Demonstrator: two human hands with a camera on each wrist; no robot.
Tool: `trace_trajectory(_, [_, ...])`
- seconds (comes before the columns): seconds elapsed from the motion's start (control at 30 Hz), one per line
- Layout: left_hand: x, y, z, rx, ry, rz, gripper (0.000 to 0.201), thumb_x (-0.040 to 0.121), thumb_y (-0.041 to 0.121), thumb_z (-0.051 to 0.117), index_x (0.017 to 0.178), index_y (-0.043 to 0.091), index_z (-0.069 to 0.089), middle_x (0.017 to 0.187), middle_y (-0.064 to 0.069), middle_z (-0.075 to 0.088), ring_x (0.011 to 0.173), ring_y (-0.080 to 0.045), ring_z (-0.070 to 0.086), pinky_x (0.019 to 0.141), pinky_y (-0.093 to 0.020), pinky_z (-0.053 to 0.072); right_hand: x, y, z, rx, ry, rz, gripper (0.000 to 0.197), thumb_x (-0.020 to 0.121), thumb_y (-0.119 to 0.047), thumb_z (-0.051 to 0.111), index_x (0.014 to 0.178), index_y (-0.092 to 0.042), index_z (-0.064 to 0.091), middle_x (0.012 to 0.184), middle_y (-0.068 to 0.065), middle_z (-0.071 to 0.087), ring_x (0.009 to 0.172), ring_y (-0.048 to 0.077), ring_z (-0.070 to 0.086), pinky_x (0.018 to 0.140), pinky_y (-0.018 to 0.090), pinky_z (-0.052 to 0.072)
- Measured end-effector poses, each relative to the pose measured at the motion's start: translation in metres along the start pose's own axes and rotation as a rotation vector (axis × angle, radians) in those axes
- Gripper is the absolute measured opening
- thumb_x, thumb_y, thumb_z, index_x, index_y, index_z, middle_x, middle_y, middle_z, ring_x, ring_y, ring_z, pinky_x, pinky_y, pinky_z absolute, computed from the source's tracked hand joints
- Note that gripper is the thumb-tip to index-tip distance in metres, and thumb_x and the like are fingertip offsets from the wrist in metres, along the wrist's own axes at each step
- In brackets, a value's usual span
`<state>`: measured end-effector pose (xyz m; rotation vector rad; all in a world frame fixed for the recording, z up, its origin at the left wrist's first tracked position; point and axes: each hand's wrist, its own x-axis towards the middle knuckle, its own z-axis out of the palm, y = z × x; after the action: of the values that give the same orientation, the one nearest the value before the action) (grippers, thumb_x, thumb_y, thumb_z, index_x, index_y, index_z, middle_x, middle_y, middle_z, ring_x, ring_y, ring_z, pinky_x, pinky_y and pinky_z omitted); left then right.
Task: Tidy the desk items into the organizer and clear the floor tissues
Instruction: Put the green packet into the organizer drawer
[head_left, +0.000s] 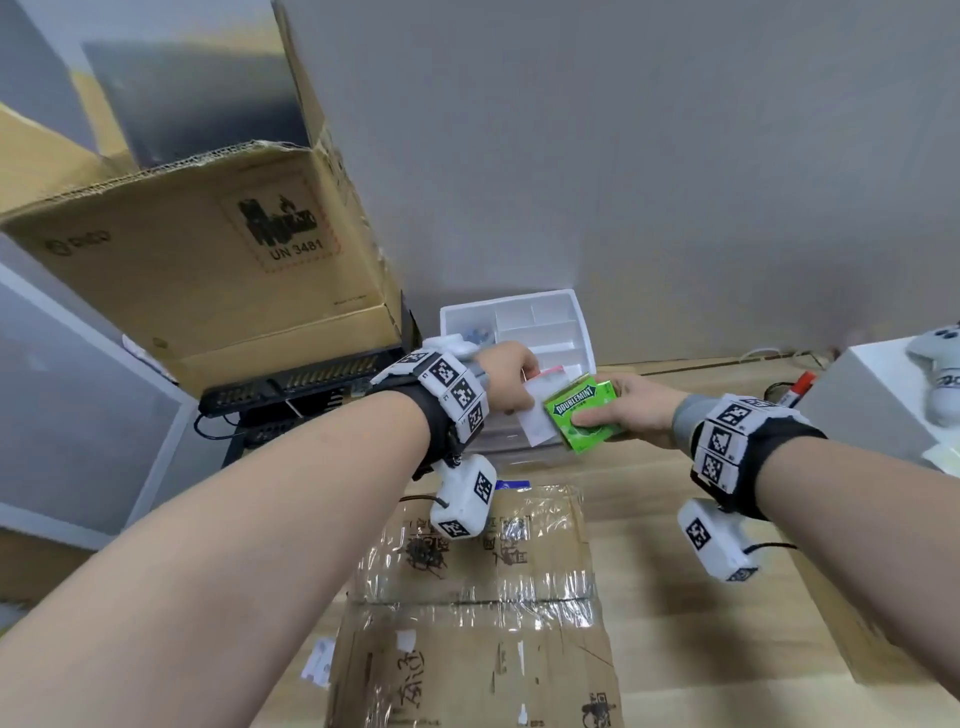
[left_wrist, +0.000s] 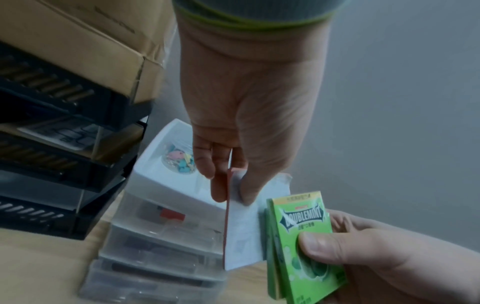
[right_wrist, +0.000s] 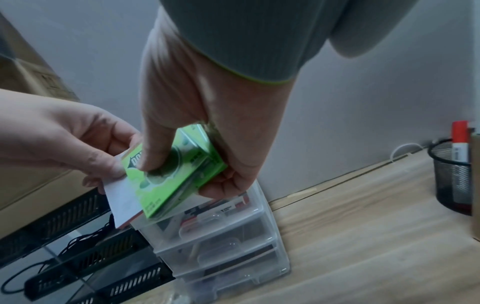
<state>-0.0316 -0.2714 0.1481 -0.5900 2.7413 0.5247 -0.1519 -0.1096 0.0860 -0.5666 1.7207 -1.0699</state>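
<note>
Green gum packs (head_left: 581, 413) sat pinched between the right hand (head_left: 631, 410)'s thumb and curled fingers, just in front of the white organizer (head_left: 582, 332). The left hand (head_left: 506, 384) pinched a white card packet (left_wrist: 242, 226) beside them, above the organizer's front edge. One tray compartment already held coloured clips (left_wrist: 179, 160); the others in view looked bare. Judging by this, sorting was underway, and no floor tissues showed.

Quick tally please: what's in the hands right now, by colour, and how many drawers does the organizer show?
Green gum packs, held in right hand: 2
White card packet with red edge, pinched by left hand: 1
Clear drawers in organizer: 3
Total: 6
</note>
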Motion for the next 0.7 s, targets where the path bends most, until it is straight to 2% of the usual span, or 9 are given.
trace_trajectory(0.07, [-0.003, -0.009, -0.005, 0.071, 0.013, -0.013, 0.002, 0.081, 0.008, 0.062, 0.083, 0.007, 0.063, 0.081, -0.009, 0.063, 0.071, -0.022, 0.053, 0.055, -0.022, 0.039, 0.006, -0.004, 0.003, 0.006, 0.008, -0.001, 0.033, 0.082, 0.002, 0.073, 0.113, -0.008, 0.066, 0.099, 0.009, 0.075, 0.081, 0.02, 0.071, 0.074, 0.031, 0.058])
trace_trajectory(0.13, [-0.001, -0.019, -0.008, 0.127, 0.038, -0.053, 0.013, 0.082, 0.006, 0.057, 0.073, 0.014, 0.054, 0.078, -0.01, 0.057, 0.072, -0.027, 0.051, 0.056, -0.023, 0.035, 0.014, -0.009, 0.006, 0.012, 0.024, -0.017, 0.031, 0.081, 0.003, 0.074, 0.11, -0.006, 0.068, 0.103, 0.014, 0.075, 0.088, 0.026, 0.072, 0.087, 0.039, 0.058])
trace_trajectory(0.2, [-0.001, -0.027, -0.016, 0.181, 0.04, -0.101, 0.019, 0.084, 0.004, 0.055, 0.069, 0.015, 0.052, 0.087, -0.016, 0.063, 0.079, -0.032, 0.056, 0.062, -0.028, 0.04, 0.019, -0.015, 0.009, 0.016, 0.048, -0.04, 0.029, 0.082, 0.003, 0.073, 0.107, -0.008, 0.069, 0.098, 0.012, 0.075, 0.088, 0.027, 0.072, 0.09, 0.041, 0.057])
trace_trajectory(0.23, [-0.001, -0.031, -0.021, 0.22, 0.029, -0.127, 0.015, 0.087, 0.003, 0.053, 0.076, 0.012, 0.058, 0.095, -0.015, 0.067, 0.085, -0.031, 0.06, 0.069, -0.031, 0.045, 0.021, -0.018, 0.01, 0.027, 0.059, -0.047, 0.029, 0.082, 0.004, 0.073, 0.108, -0.009, 0.068, 0.096, 0.01, 0.075, 0.087, 0.026, 0.071, 0.09, 0.04, 0.057])
trace_trajectory(0.27, [-0.001, -0.036, -0.026, 0.245, 0.026, -0.147, 0.014, 0.089, 0.003, 0.052, 0.089, 0.007, 0.065, 0.101, -0.011, 0.068, 0.093, -0.03, 0.064, 0.077, -0.033, 0.048, 0.024, -0.02, 0.012, 0.042, 0.064, -0.051, 0.03, 0.082, 0.004, 0.072, 0.108, -0.01, 0.068, 0.096, 0.01, 0.075, 0.086, 0.025, 0.071, 0.089, 0.04, 0.057])
trace_trajectory(0.33, [0.003, -0.049, -0.032, 0.289, 0.035, -0.201, 0.027, 0.091, 0.003, 0.049, 0.109, 0.003, 0.069, 0.111, -0.01, 0.07, 0.103, -0.03, 0.067, 0.085, -0.032, 0.051, 0.029, -0.022, 0.013, 0.068, 0.063, -0.051, 0.031, 0.082, 0.005, 0.072, 0.108, -0.012, 0.067, 0.099, 0.011, 0.075, 0.088, 0.026, 0.071, 0.089, 0.04, 0.057])
trace_trajectory(0.53, [0.019, -0.065, -0.028, 0.236, 0.059, -0.233, 0.03, 0.091, 0.005, 0.049, 0.114, 0.007, 0.069, 0.115, -0.012, 0.068, 0.107, -0.03, 0.064, 0.089, -0.035, 0.051, 0.036, -0.01, 0.014, 0.085, 0.068, -0.028, 0.034, 0.081, 0.005, 0.073, 0.112, -0.009, 0.066, 0.099, 0.011, 0.075, 0.086, 0.024, 0.072, 0.088, 0.038, 0.058])
trace_trajectory(0.7, [0.038, -0.061, -0.021, 0.22, 0.111, -0.21, 0.029, 0.092, 0.007, 0.05, 0.115, 0.009, 0.068, 0.116, -0.012, 0.067, 0.107, -0.03, 0.063, 0.083, -0.032, 0.047, 0.036, 0.0, 0.006, 0.083, 0.063, -0.036, 0.025, 0.082, 0.006, 0.071, 0.101, -0.01, 0.069, 0.09, 0.008, 0.076, 0.08, 0.022, 0.073, 0.086, 0.039, 0.058])
